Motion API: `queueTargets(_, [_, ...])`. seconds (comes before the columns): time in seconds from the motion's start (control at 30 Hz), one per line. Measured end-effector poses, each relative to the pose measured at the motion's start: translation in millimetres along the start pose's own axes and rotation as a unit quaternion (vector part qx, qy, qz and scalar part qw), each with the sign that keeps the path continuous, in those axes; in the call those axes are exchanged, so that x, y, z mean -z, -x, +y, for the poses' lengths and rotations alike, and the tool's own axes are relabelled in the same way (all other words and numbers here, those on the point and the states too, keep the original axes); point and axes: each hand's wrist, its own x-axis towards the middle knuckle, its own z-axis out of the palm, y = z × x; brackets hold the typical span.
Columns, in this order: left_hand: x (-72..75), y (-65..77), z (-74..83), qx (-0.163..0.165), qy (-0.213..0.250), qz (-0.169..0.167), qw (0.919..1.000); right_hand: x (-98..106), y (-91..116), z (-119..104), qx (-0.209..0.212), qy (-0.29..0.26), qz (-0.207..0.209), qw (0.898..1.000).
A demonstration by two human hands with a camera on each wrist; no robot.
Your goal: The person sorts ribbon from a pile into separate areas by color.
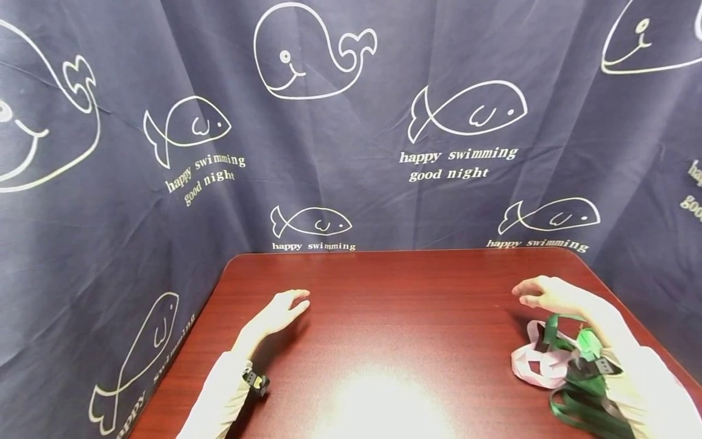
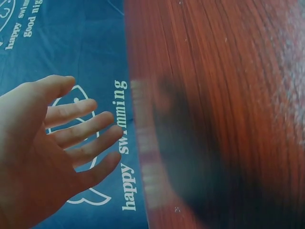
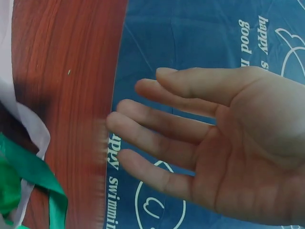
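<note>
My left hand [image 1: 278,313] hovers over the left part of the table, fingers loosely extended and holding nothing. In the left wrist view its palm and relaxed fingers [image 2: 86,136] show plainly. Over the right side, my right hand [image 1: 559,297] is held up with fingers slightly bent and nothing in them. Below the right forearm lies a loose heap of ribbons: a pale pink ribbon [image 1: 540,366], a dark green ribbon [image 1: 587,411] and a bright green piece [image 1: 589,343]. The forearm hides part of this heap. In the right wrist view a green ribbon [image 3: 45,176] shows at the lower left.
A reddish-brown wooden table [image 1: 406,305] spreads in front of me, with a bright glare near its front. Dark blue curtains [image 1: 378,201] printed with white fish and whales hang behind it and along both sides.
</note>
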Motion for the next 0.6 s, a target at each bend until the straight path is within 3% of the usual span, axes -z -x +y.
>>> queueTargets(0.2, [-3.4, 1.2, -2.1, -0.020, 0.026, -0.008, 0.9994, 1, 11, 5, -0.011, -0.078, -0.040, 0.996])
queueTargets(0.4, [-7.4, 0.1, -0.1, -0.027, 0.069, -0.015, 0.9972, 8, 25, 17, -0.012, -0.085, -0.058, 0.995])
queueTargets(0.5, [-8.4, 1.9, 0.3, -0.011, 0.068, -0.016, 0.9975, 11, 35, 22, -0.031, -0.092, -0.060, 0.993])
queueTargets(0.6, [-8.2, 3.7, 1.1, -0.016, 0.058, -0.016, 0.9980, 12, 42, 24, -0.057, -0.088, -0.057, 0.993])
